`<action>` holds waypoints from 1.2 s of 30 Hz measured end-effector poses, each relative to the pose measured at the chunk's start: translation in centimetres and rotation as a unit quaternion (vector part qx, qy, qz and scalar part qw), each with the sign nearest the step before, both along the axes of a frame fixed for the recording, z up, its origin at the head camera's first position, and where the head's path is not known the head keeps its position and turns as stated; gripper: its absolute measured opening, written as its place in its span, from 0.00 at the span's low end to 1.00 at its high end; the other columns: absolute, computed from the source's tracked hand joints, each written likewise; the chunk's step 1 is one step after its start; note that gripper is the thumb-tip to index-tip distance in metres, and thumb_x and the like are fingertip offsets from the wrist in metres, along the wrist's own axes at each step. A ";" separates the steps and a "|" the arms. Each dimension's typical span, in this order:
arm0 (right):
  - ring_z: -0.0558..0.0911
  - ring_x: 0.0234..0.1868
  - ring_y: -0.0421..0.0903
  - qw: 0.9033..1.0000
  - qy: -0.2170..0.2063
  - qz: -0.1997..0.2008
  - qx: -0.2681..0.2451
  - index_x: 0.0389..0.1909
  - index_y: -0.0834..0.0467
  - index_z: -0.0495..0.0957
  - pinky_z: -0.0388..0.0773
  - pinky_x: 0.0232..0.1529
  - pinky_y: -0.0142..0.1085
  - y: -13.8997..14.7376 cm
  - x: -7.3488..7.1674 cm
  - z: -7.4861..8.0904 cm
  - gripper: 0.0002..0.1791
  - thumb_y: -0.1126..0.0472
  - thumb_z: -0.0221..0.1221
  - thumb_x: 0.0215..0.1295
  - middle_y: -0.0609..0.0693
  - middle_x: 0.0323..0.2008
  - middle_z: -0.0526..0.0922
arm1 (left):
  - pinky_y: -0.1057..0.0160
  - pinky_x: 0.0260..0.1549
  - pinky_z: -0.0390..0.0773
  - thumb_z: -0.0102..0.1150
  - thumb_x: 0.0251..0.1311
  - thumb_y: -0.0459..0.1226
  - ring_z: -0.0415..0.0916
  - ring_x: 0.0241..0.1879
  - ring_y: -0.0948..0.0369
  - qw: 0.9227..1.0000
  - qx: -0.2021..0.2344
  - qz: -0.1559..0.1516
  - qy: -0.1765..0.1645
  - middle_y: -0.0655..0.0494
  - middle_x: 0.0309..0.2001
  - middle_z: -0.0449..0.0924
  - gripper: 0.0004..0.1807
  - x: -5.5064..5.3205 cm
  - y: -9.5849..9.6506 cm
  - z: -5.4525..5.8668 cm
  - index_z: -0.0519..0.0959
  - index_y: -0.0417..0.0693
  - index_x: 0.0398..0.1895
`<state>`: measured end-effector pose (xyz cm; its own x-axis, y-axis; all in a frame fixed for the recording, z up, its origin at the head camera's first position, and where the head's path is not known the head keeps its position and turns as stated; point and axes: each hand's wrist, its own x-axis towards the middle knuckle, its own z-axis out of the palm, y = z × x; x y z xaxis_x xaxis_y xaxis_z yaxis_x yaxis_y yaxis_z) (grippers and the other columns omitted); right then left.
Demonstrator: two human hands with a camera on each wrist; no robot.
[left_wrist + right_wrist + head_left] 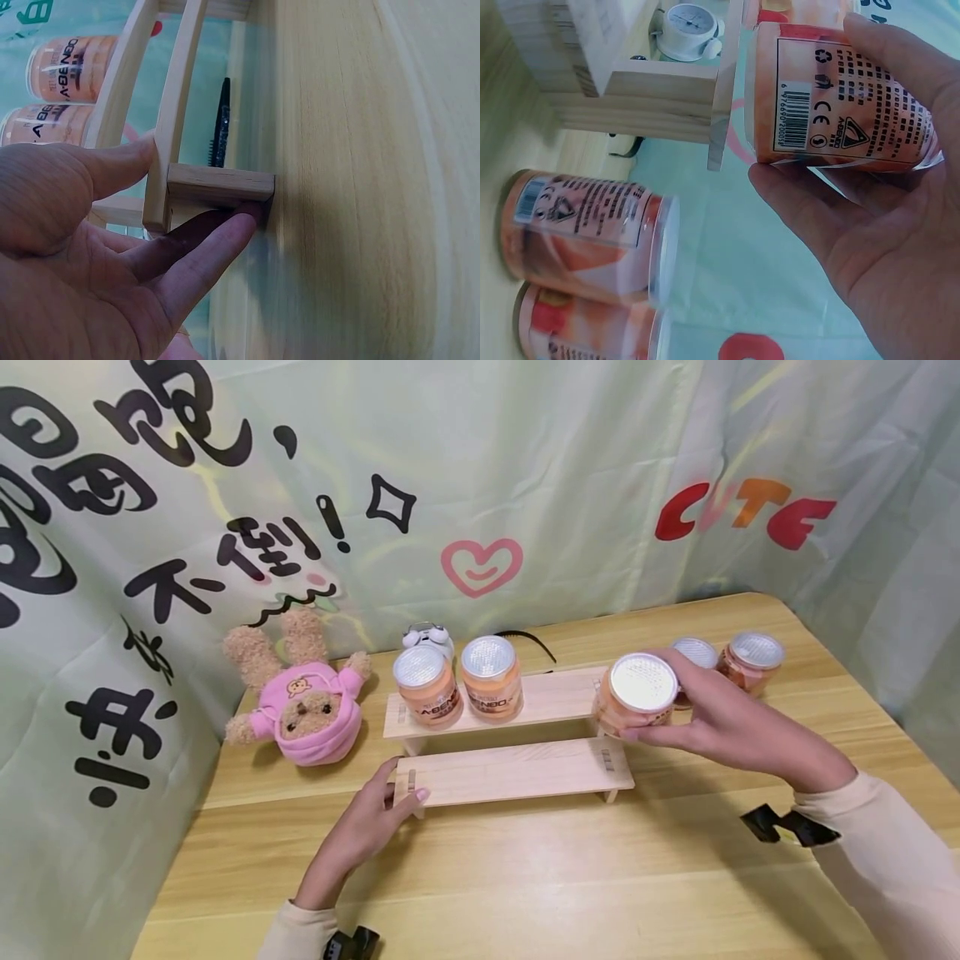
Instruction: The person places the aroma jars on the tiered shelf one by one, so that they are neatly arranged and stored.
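Your right hand [712, 714] holds a squat, clear-walled jar with peach-orange wrapping and a silvery-white round lid [637, 693]; thumb and fingers curl round its side, lid up. Held jar is at the right end of the upper shelf of a pale wooden two-step rack [510, 774]; contact between its base and the board is hard to tell. Right wrist view shows its barcode and black printing.

Your left hand [371, 814] grips the left end of the rack's lower step: thumb on the board, fingers underneath, by the short leg.

Two matching peach-orange jars [491, 681] stand upright, side by side, on the left part of the upper shelf. Two more lidded orange jars [752, 664] stand on the light wood-grain tabletop [525, 877], right of the rack, beyond your right hand; one is partly hidden by it.

Behind the rack: a small white round-faced alarm clock [688, 31] and a thin black cable [532, 637]. Left of the rack: a tan plush toy in a pink hoodie [307, 718]. Backdrop: pale green cloth [585, 485] with black characters, a pink heart and red-and-orange lettering
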<state>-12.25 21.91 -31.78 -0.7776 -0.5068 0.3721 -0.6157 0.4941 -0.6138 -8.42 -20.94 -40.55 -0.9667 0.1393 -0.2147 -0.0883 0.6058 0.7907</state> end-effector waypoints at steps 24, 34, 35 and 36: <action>0.79 0.55 0.45 0.986 -0.157 0.044 -0.043 0.69 0.59 0.63 0.79 0.55 0.43 -5.0 -5.3 0.3 0.42 0.59 0.75 0.58 0.50 0.56 0.79 | 0.41 0.59 0.74 0.60 0.71 0.48 0.72 0.63 0.41 1.000 -0.013 0.002 -0.004 0.29 0.62 0.74 0.45 0.0 0.0 0.1 0.50 0.35 0.79; 0.79 0.56 0.46 0.986 -0.160 0.024 -0.049 0.69 0.57 0.63 0.79 0.55 0.47 -5.3 -5.9 0.0 0.43 0.58 0.76 0.57 0.51 0.56 0.79 | 0.46 0.54 0.78 0.61 0.71 0.47 0.77 0.59 0.47 1.000 0.004 0.001 -0.005 0.36 0.56 0.81 0.42 -0.1 0.1 0.0 0.53 0.39 0.79; 0.79 0.56 0.46 0.985 -0.162 0.022 -0.051 0.69 0.56 0.64 0.79 0.55 0.47 -5.3 -5.9 0.0 0.43 0.58 0.76 0.57 0.51 0.56 0.79 | 0.47 0.53 0.79 0.61 0.71 0.47 0.77 0.58 0.48 1.000 0.005 0.002 -0.005 0.38 0.55 0.82 0.42 -0.1 0.1 0.0 0.54 0.40 0.78; 0.79 0.57 0.47 0.985 -0.165 0.022 -0.055 0.69 0.56 0.63 0.79 0.56 0.47 -5.3 -5.9 0.0 0.43 0.57 0.76 0.57 0.51 0.57 0.79 | 0.48 0.52 0.79 0.61 0.71 0.47 0.78 0.57 0.48 1.000 0.006 0.003 -0.005 0.40 0.54 0.83 0.41 -0.1 0.1 0.1 0.55 0.41 0.78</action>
